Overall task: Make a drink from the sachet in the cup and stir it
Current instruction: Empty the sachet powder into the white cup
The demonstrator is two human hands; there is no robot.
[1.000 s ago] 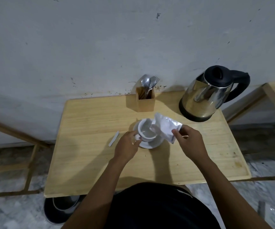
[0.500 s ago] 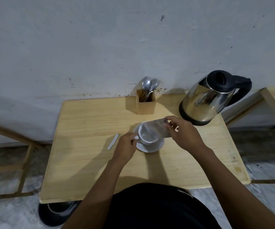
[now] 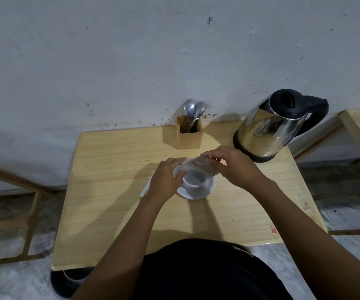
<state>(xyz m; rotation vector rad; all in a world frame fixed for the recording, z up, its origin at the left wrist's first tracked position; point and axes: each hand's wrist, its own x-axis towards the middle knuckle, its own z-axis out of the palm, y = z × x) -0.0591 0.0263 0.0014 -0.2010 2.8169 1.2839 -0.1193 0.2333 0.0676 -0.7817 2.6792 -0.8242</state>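
The sachet is being pinched by the left hand and right hand over the cup, its opening best being held inside the rim.

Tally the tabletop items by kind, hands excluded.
cup: 1
saucer: 1
sachet: 1
kettle: 1
cutlery holder: 1
torn strip: 1, partly behind the left hand
Total: 6. The cutlery in the holder is not counted, as the pieces overlap.
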